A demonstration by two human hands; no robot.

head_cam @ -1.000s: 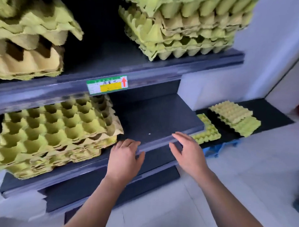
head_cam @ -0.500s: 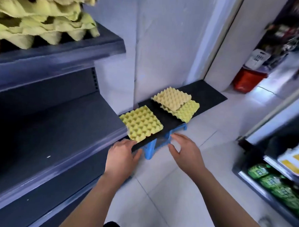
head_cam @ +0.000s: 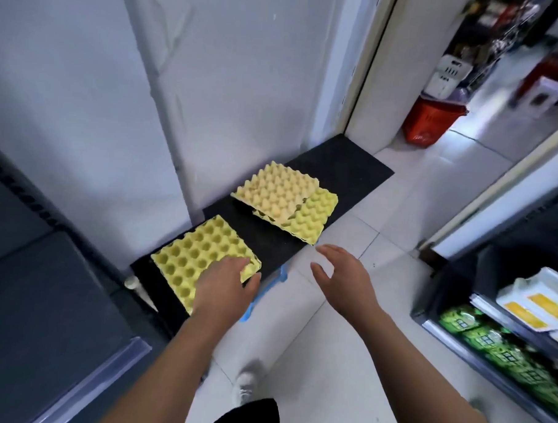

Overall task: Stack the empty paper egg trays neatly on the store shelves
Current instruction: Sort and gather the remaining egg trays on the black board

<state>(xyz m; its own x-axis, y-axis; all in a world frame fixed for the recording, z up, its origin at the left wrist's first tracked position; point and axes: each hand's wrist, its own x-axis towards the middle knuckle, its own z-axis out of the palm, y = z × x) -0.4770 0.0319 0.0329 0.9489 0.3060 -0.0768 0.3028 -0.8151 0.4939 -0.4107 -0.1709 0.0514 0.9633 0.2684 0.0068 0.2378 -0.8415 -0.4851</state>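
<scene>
A low black platform (head_cam: 343, 169) runs along the foot of a white wall (head_cam: 229, 81), raised off the pale tiled floor (head_cam: 360, 358) on a blue support (head_cam: 276, 276) that shows at its front edge. To the left stands a dark grey shelf (head_cam: 43, 313), its near board bare. On the right, a cooler (head_cam: 505, 333) holds green packs (head_cam: 495, 342) on a lower level and white packs with yellow labels (head_cam: 542, 302) above them. Further back, past the doorway, a red basket (head_cam: 432, 117) sits on the floor with white items piled above it, too blurred to identify. A yellow-green tray (head_cam: 199, 255) lies cups-up at the near end of the platform. The left hand (head_cam: 226, 285) rests palm-down on this tray's near right corner, fingers spread flat and thumb out at the edge; it may be starting to grip, but no clear grasp shows. The right hand (head_cam: 342, 275) hovers open above the floor just beside the platform edge, fingers loosely curved, holding nothing. Well apart along the platform, a tan tray (head_cam: 275, 192) lies bumps-up, skewed across a second yellow-green tray (head_cam: 312, 216), also bumps-up, whose right corner juts out beneath it. A white shoe (head_cam: 244, 385) shows at the bottom.
</scene>
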